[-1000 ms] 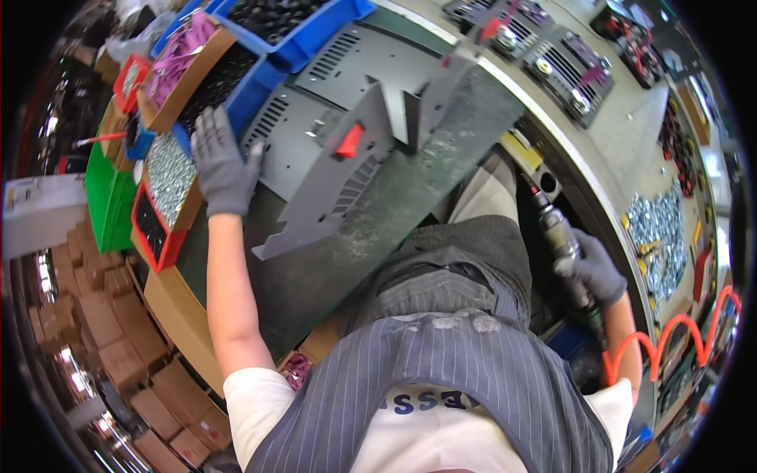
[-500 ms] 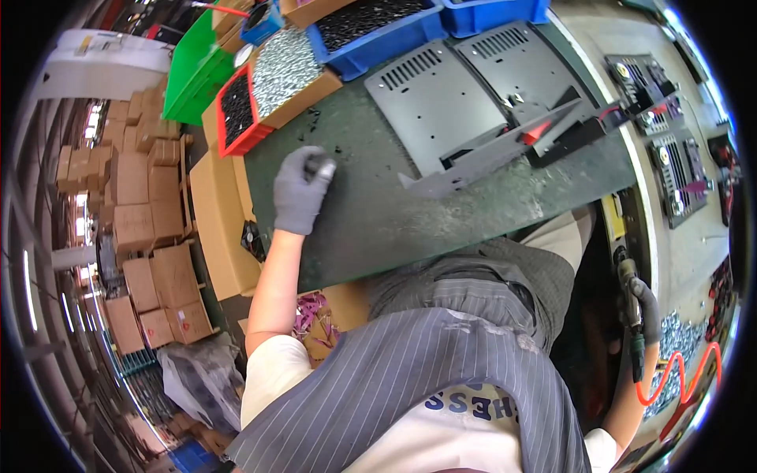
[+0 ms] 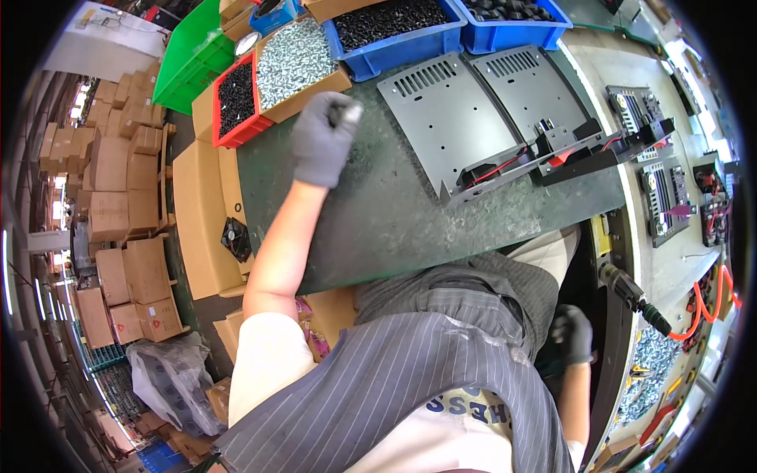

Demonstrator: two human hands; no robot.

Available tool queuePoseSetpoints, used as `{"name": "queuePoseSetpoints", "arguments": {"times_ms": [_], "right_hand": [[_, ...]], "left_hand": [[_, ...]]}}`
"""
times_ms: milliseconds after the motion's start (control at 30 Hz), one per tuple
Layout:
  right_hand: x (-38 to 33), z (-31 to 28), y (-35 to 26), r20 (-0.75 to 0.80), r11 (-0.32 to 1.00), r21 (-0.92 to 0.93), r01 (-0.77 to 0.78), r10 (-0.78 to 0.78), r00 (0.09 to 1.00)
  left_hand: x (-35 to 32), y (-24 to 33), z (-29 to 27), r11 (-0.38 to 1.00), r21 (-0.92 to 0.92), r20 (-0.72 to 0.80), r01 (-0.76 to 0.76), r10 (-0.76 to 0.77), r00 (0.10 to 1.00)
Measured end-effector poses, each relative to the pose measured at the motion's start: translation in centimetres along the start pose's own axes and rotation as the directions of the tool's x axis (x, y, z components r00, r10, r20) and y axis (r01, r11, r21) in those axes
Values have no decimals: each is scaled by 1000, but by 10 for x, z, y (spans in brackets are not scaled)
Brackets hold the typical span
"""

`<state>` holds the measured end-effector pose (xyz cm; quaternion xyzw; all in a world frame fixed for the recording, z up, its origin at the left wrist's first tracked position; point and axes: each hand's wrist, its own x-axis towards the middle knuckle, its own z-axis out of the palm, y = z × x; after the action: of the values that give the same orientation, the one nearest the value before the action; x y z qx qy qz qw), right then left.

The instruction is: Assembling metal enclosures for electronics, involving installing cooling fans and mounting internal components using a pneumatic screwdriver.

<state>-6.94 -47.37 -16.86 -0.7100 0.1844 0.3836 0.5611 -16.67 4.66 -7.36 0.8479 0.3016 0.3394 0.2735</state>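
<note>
My left hand (image 3: 325, 140), in a grey glove, is raised over the green table in front of the box of silver screws (image 3: 296, 63). Its thumb and fingers are pinched together; what they hold, if anything, is too small to name. My right hand (image 3: 574, 336), gloved too, hangs beside my right thigh with its fingers loosely apart and holds nothing I can see. To its right, a power screwdriver (image 3: 631, 296) with an orange coiled hose lies at the bench edge. Two black metal panels (image 3: 445, 118) sit on the table, with wired parts along their near edge.
Along the far edge stand a red bin (image 3: 236, 98) of black screws and a blue bin (image 3: 398, 39) of dark small parts. A green crate (image 3: 189, 63) is at far left. Cardboard boxes (image 3: 130, 193) are stacked beyond. More assemblies (image 3: 666, 197) lie on the right bench.
My right hand has let go of the power screwdriver and moved left toward my thigh. My left hand has moved up and slightly right, closer to the screw box.
</note>
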Motion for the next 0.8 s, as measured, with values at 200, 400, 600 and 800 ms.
{"name": "queuePoseSetpoints", "arguments": {"times_ms": [200, 400, 600, 800], "right_hand": [[17, 68, -84, 26, 666, -131, 734, -738, 674], [122, 83, -198, 59, 590, 314, 744, -794, 605], [148, 66, -208, 185, 639, 166, 751, -768, 613], [17, 136, -239, -74, 380, 29, 925, -922, 381]], "left_hand": [[-88, 79, 18, 901, -377, 357, -214, 354, 865], [-99, 96, 47, 770, -633, 249, 79, 105, 963], [-82, 50, -69, 46, -980, 136, 194, -555, 821], [-107, -50, -114, -601, -586, 589, 544, 146, 795]]}}
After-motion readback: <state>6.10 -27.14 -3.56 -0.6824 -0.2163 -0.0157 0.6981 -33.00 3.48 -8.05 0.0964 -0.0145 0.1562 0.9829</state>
